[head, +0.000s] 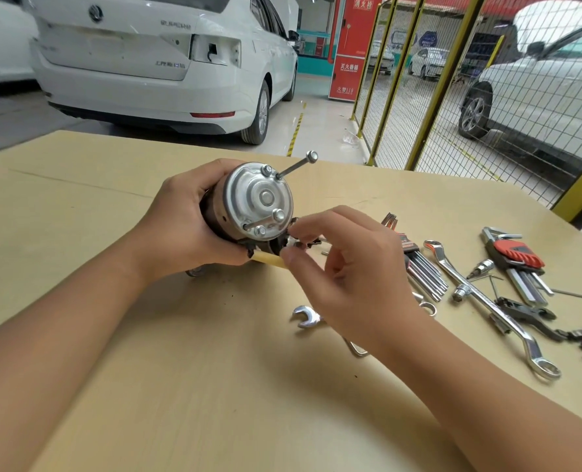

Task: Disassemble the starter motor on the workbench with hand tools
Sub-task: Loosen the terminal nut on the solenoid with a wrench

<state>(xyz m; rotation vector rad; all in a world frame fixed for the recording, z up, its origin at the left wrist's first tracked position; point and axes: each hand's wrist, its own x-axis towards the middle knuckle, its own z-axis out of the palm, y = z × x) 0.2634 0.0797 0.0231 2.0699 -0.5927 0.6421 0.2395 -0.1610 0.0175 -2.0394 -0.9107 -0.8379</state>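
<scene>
Tabletop (146,386) was pale tan, faint wood grain, few dark specks. Starter motor (245,206) showed bright silver end cap over dark brown-black body. Long bolt (296,165) was grey steel. Tube (270,259) under motor was cream-yellow. Hex key set (517,253) near right edge had red-orange holder with black patch, silver keys. Ring spanner (487,301) was shiny chrome. Fence (452,80) beyond far edge was yellow-framed, dark wire grid. Car (153,63) was white.

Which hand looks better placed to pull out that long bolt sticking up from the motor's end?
Probably the right hand. The left hand is wrapped around the starter motor, steadying it, while the right only pinches something small at the motor's lower edge, so it could let go and reach the long bolt.
</scene>
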